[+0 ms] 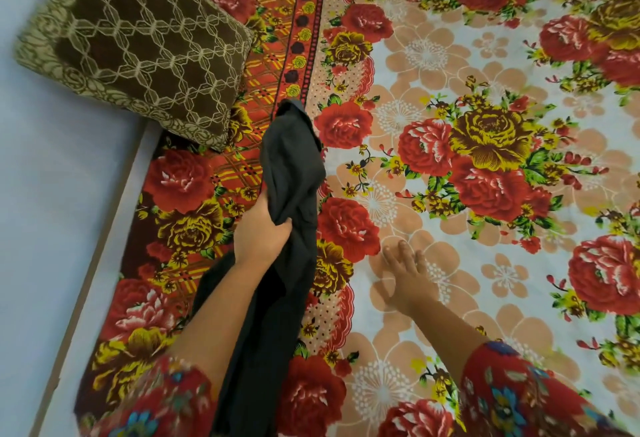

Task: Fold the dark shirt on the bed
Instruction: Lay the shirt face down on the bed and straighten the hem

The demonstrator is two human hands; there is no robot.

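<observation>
The dark shirt (291, 173) hangs bunched in a long loose strip over the left part of the bed (450, 56). My left hand (261, 232) grips it near the middle, fingers curled into the cloth. The upper end of the shirt flops forward toward the pillow and the lower end trails down past my forearm to the bottom of the view. My right hand (407, 272) is apart from the shirt, fingers straight and spread, palm down just above or on the floral bedsheet.
A brown patterned pillow (138, 45) lies at the bed's far left corner. The bedsheet has red and yellow roses and a red border strip on the left. A pale wall (52, 211) and ledge run along the bed's left side.
</observation>
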